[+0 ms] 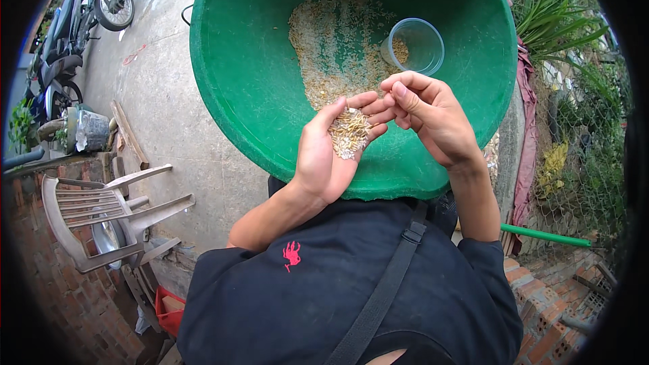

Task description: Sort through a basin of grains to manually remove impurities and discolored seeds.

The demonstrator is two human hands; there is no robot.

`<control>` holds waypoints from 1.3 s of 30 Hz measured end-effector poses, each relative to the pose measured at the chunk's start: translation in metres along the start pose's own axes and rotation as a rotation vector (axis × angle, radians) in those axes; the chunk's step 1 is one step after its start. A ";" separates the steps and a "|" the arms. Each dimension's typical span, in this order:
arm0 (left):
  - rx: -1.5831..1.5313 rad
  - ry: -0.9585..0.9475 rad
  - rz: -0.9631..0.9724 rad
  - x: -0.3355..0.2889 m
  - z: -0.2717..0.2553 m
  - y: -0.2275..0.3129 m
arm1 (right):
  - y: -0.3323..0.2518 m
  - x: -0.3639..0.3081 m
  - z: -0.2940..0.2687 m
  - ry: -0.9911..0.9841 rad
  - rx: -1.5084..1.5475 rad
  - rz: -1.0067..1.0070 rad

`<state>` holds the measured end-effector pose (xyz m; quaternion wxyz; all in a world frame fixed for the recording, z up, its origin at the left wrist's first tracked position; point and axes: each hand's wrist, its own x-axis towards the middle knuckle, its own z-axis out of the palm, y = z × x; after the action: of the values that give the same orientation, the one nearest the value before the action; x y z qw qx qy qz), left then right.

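Near the centre of the frame, the left hand (318,162) is palm up, loosely cupped with fingers spread, bearing a small heap of grain (349,136). Just right of it, the right hand (439,118) has its thumb and forefinger brought together; whether they pinch a grain cannot be told. Both are over the green basin (236,74), which fills the upper middle. Inside it, loose grain (314,40) is spread beyond the left hand, and a clear cup (430,54) with some grain inside sits above the right. A plastic chair (88,208) is at lower left, a motorbike (64,34) at upper left.
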<state>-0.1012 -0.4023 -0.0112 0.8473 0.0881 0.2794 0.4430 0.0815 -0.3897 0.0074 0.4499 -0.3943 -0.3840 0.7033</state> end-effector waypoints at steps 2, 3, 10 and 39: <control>0.003 0.006 -0.004 0.000 0.000 0.000 | 0.000 0.000 -0.001 -0.009 0.035 0.017; 0.004 0.006 -0.003 0.000 0.000 0.000 | -0.001 0.000 -0.001 -0.016 0.069 0.033; -0.022 -0.002 -0.015 -0.001 -0.001 0.003 | -0.019 -0.002 0.003 -0.033 -0.060 0.029; -0.018 -0.032 0.020 0.000 0.002 0.004 | -0.022 0.009 0.008 -0.083 -1.238 -0.529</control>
<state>-0.1030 -0.4002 -0.0082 0.8479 0.0904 0.2611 0.4525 0.0788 -0.3760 0.0285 0.2827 -0.4446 -0.8170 0.2342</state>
